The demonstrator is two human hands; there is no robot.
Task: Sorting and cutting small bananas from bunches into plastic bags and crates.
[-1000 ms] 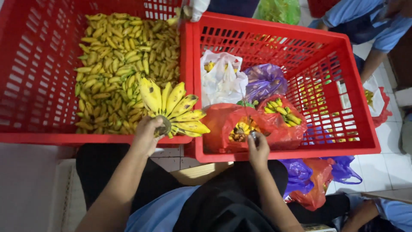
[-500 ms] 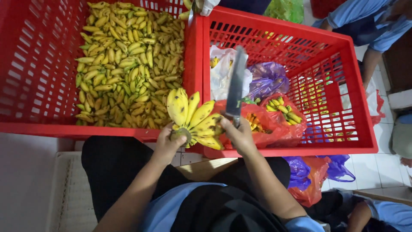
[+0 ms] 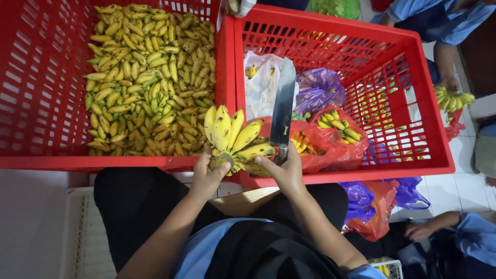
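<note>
My left hand (image 3: 209, 174) grips the stem end of a bunch of small yellow bananas (image 3: 232, 135), held upright over the seam between two red crates. My right hand (image 3: 284, 170) is closed on the handle of a broad steel knife (image 3: 283, 107); the blade points away from me over the right crate, and the thumb touches the bunch. The left red crate (image 3: 46, 108) is filled with loose small bananas (image 3: 144, 77). The right red crate (image 3: 408, 108) holds bagged bananas in red (image 3: 330, 142), purple (image 3: 318, 88) and white (image 3: 261, 85) plastic bags.
Another person in a blue shirt (image 3: 439, 26) sits beyond the right crate with a banana bunch (image 3: 452, 98) near their hand. More purple and red bags (image 3: 380, 204) lie on the tiled floor at my right, beside a second person's arm (image 3: 439, 227).
My right hand left the red bag and picked up the knife, which now stands beside the bunch. My left hand drew the bunch nearer and to the right.
</note>
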